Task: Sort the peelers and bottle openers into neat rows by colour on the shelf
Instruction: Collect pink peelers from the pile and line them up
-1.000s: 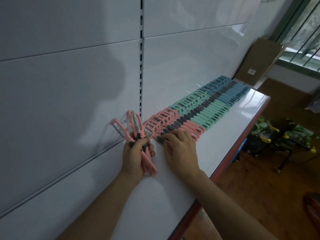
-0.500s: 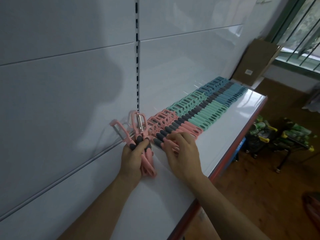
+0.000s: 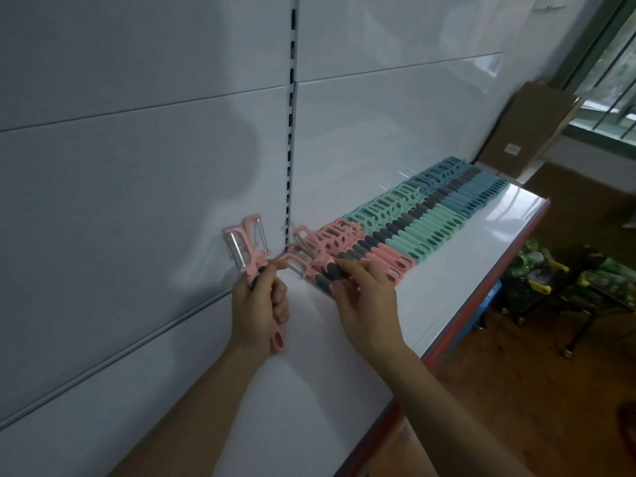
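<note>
Right hand (image 3: 366,301) (flat before) around peeler (image 3: 327,272)

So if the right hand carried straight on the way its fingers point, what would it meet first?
The right hand would meet the nearest pink peeler in the row, which it seems to be pinching.

Your left hand (image 3: 258,304) holds peelers (image 3: 246,244) just left of the row (image 3: 423,225) lying on the shelf (image 3: 447,297) against the back panel (image 3: 137,173). Your right hand (image 3: 366,304) pinches the row's near end.
</note>
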